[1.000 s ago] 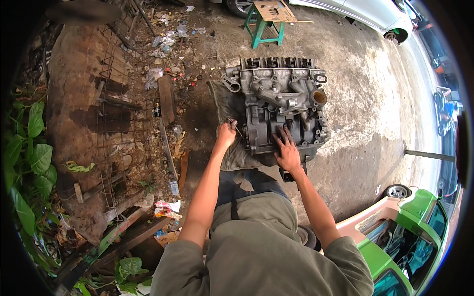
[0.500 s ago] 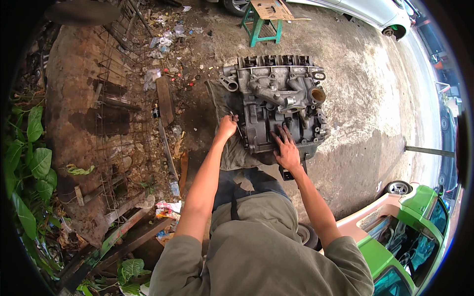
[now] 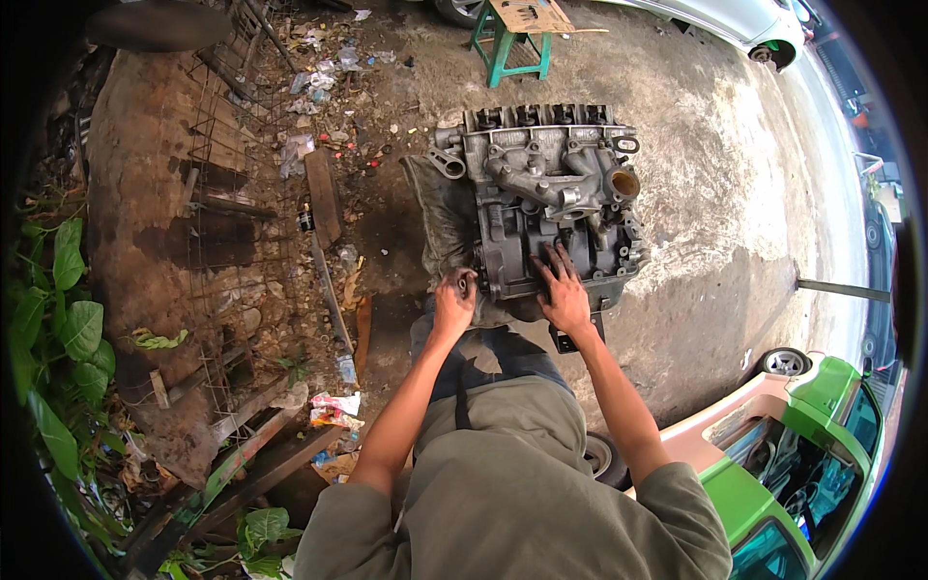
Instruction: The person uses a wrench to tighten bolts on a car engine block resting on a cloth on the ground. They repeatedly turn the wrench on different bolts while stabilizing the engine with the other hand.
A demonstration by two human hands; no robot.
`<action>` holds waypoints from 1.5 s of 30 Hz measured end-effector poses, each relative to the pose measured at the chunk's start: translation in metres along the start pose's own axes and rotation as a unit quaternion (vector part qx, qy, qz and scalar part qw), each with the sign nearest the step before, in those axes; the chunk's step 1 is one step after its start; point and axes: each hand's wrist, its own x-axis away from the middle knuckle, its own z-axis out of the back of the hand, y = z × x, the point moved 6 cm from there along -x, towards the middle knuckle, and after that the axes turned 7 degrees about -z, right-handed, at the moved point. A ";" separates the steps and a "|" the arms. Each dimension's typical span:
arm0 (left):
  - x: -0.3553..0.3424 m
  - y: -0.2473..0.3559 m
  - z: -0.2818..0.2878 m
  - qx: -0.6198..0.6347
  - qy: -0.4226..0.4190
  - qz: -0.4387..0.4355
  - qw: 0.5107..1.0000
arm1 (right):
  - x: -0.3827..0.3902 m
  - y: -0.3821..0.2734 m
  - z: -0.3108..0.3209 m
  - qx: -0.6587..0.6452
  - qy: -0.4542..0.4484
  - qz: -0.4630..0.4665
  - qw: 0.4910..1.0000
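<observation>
One R grip [image 3: 564, 298] spread on eng. [image 3: 553, 198], L grip [image 3: 455, 302] pinching tool [image 3: 464, 283] beside edge [image 3: 483, 263] — wide concrete [image 3: 715, 203] R

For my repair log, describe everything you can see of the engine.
The engine is bulky and grimy, apparently metal: dark, ribbed lower section, paler upper one, branching silvery manifold with a round, brownish opening. It sits before the person; what supports it is unclear. The right hand rests on its dark section; the left hand is by its lower-left edge, contact uncertain.
</observation>
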 end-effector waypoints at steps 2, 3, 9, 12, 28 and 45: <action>0.019 0.005 -0.004 0.039 0.001 -0.009 0.999 | 0.000 0.000 0.000 -0.007 -0.001 0.000 1.000; 0.025 0.006 -0.001 0.041 0.023 -0.034 0.998 | 0.000 -0.001 0.000 -0.009 -0.002 0.001 1.000; 0.023 -0.021 0.008 0.113 0.072 0.022 0.991 | 0.000 0.001 -0.001 -0.015 -0.005 0.001 1.000; 0.001 -0.038 0.013 0.137 0.075 0.065 0.986 | -0.001 0.001 -0.002 -0.012 -0.013 0.001 1.000; -0.082 -0.121 -0.031 0.078 -0.066 0.224 0.969 | 0.000 0.001 0.000 -0.018 -0.008 -0.005 1.000; -0.098 -0.116 -0.037 0.076 -0.103 0.241 0.962 | -0.001 0.002 -0.002 -0.014 -0.017 -0.011 1.000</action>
